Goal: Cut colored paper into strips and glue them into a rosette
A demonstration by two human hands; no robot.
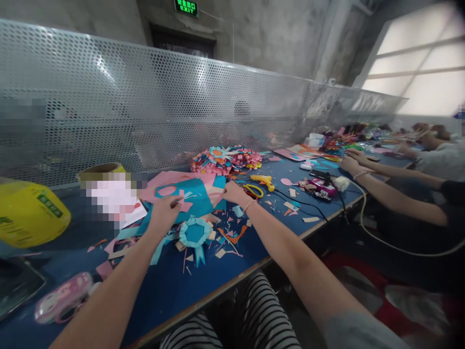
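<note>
My left hand (166, 212) rests over the teal paper sheet (198, 191), fingers drawn together beside small pink and pale blue scraps; what they pinch is too small to tell. At the right end of the sheets is my right hand (237, 194), its fingers closed at the edge of a pale pink paper piece (215, 196); the fingertips are partly hidden. Scissors with yellow handles (254, 191) lie just beyond that hand. Between my forearms lies a light blue rosette (195, 232) with a pleated rim and ribbon tails. Pink paper (156, 186) sits under the teal sheet.
Behind the sheets is a heap of colourful rosettes (225, 160). A yellow glue gun (263, 181) with a black cord and a purple box-like object (320, 189) lie to the right. Wide tape rolls (32, 213) stand left, near a pink case (63, 296). Co-workers' hands (354, 162) are farther right.
</note>
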